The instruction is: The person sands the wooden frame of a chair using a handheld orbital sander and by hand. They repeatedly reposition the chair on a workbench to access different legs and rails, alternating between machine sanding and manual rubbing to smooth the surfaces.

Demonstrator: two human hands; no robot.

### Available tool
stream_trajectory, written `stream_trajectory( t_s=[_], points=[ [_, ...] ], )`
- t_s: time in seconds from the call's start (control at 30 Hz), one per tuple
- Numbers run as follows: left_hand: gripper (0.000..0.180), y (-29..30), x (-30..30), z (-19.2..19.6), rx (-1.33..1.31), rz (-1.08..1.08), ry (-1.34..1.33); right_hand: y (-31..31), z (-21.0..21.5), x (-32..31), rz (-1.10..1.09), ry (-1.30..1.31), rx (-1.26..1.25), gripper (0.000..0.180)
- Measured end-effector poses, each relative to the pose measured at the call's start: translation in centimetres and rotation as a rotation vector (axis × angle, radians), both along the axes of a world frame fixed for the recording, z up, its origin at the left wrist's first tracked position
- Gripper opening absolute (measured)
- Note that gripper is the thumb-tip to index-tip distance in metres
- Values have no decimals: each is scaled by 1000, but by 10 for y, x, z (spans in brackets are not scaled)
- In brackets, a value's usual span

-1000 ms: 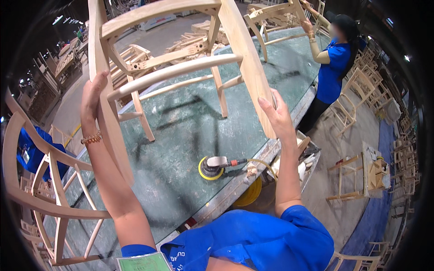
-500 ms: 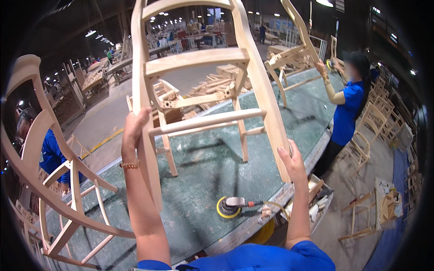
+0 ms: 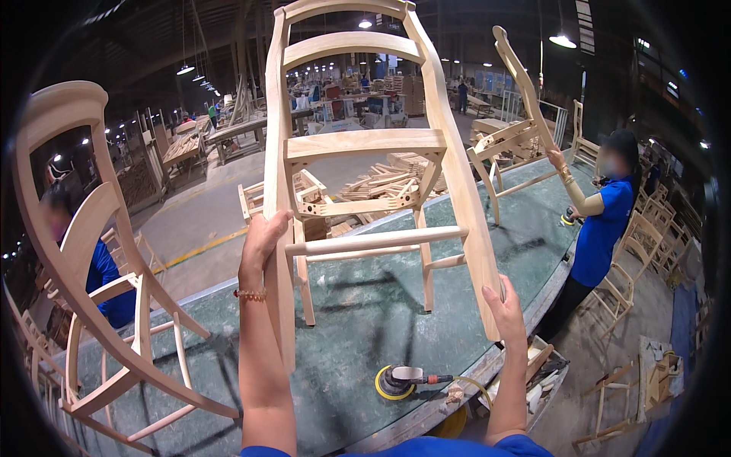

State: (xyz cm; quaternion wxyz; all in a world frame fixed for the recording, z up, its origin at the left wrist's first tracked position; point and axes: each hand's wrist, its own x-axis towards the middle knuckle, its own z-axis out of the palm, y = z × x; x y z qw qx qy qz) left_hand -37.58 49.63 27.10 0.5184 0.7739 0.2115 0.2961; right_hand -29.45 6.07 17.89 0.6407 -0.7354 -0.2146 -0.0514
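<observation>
A dim furniture workshop lay behind a green worktable [image 3: 365,320]. In the head view, the unfinished wooden chair frame [image 3: 358,145] stood upright, long axis vertical; the left hand [image 3: 263,244] and right hand [image 3: 502,308] had their fingers wrapped around its two side rails, equally near.

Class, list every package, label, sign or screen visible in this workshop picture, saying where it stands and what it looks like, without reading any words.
Stacked brown cardboard boxes: far background, beyond the raised pale wooden chair frame.
Labels, signs, screens: none clear enough to make out.
</observation>
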Motion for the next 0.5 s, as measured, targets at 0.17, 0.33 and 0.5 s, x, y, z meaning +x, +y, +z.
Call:
stream_trajectory(
  t_s=[0.17, 0.33, 0.5],
  points=[
    [43, -1, 2, -2, -17, 6, 3, 0, 1, -1, 17, 54, 18, 48],
    [42, 6, 4, -3, 18, -17, -9, 0, 1, -1, 11, 34, 6, 47],
    [44, 6, 3, -1, -26, -17, 24, 1, 4, -2, 23, 72, 5, 45]
  ],
)
